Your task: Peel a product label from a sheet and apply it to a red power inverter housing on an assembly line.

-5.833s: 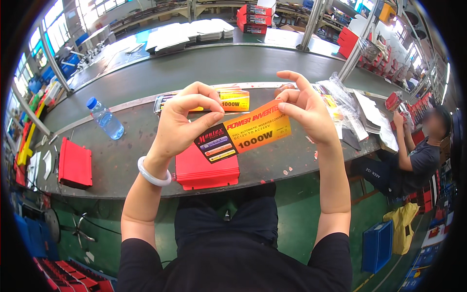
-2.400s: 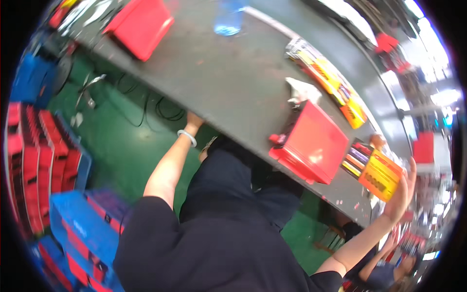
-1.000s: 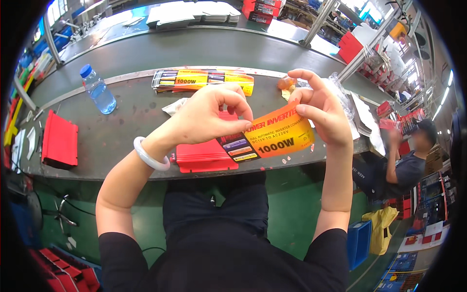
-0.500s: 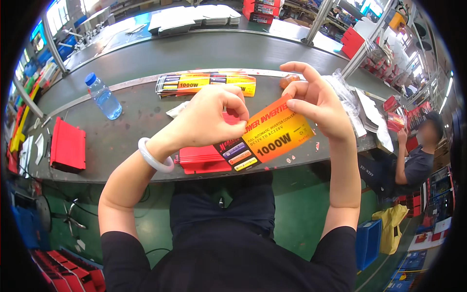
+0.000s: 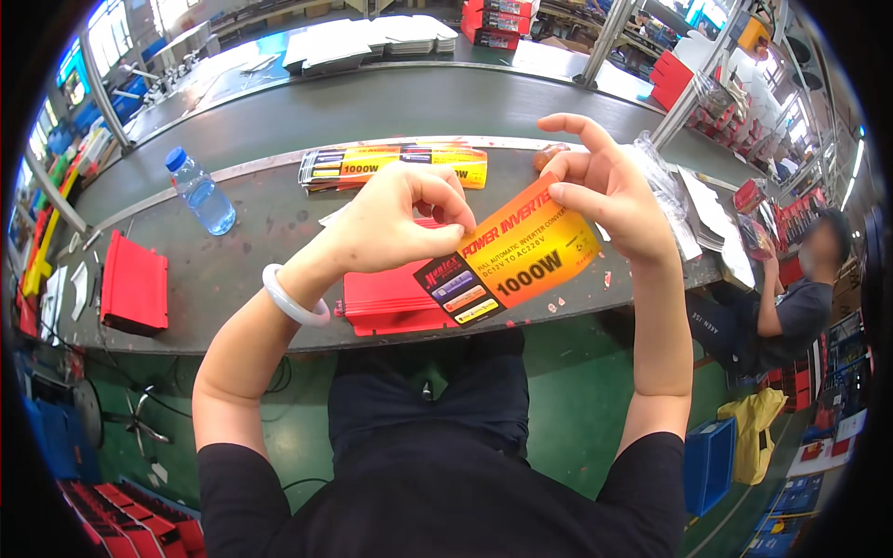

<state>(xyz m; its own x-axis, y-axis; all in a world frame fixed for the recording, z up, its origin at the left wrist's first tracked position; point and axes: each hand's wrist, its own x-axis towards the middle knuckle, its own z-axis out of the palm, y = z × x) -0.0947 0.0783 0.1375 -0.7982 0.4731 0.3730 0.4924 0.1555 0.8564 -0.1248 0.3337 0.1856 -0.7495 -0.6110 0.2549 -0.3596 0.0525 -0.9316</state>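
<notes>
An orange-and-yellow sticker label with a black end hangs tilted in front of me. My left hand, a pale bangle on its wrist, is closed in a pinch at the label's upper edge, near the black end. On the other side, my right hand pinches the upper right corner between thumb and index finger, its other fingers raised. Beneath the left hand and partly behind the label lies a red ribbed metal case, at the bench's near edge. Farther back is a stack of similar labels.
A water bottle stands on the bench at left, beyond another red case. Clear plastic wrap and white sheets lie at right. A conveyor belt runs behind. A co-worker sits at right.
My left fingers have shifted slightly up and left along the label, uncovering more of its printing and black end. The right hand stays nearly in place. The co-worker's hands have moved slightly.
</notes>
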